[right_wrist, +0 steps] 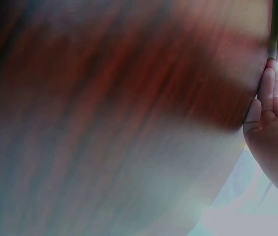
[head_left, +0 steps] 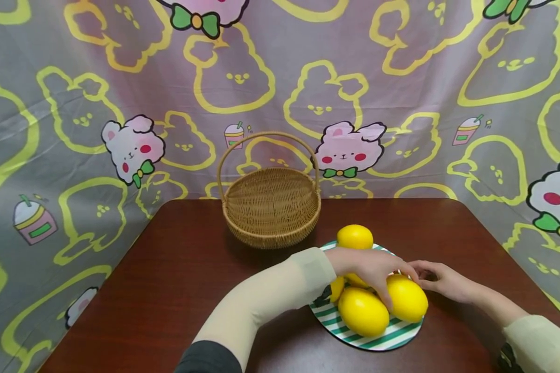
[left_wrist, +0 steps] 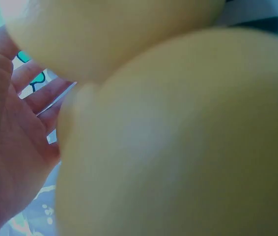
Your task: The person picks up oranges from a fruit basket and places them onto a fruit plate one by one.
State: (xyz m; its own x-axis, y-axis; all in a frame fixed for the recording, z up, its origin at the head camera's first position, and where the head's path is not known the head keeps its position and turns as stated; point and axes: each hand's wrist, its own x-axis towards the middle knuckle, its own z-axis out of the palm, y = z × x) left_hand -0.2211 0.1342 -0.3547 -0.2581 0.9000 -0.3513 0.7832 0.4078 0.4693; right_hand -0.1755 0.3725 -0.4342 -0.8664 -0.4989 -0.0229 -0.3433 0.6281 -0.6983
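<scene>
Several yellow lemons lie on a round plate point(head_left: 361, 339) with green and white stripes. My left hand point(head_left: 371, 267) reaches across them and grips the rightmost lemon point(head_left: 407, 300), thumb on its near side and fingers over its far side. Just left of it lies the front lemon point(head_left: 364, 312); another lemon point(head_left: 354, 237) sits at the plate's far side, and others are partly hidden under my left hand and wrist. In the left wrist view, lemons fill most of the frame beside my palm. My right hand point(head_left: 448, 282) touches the plate's right edge with its fingertips.
A brown wicker basket point(head_left: 273, 202) with a tall handle stands at the back of the dark red wooden table point(head_left: 177, 290), left of the plate. Behind the table hangs a grey cloth point(head_left: 270, 52) printed with cartoon rabbits.
</scene>
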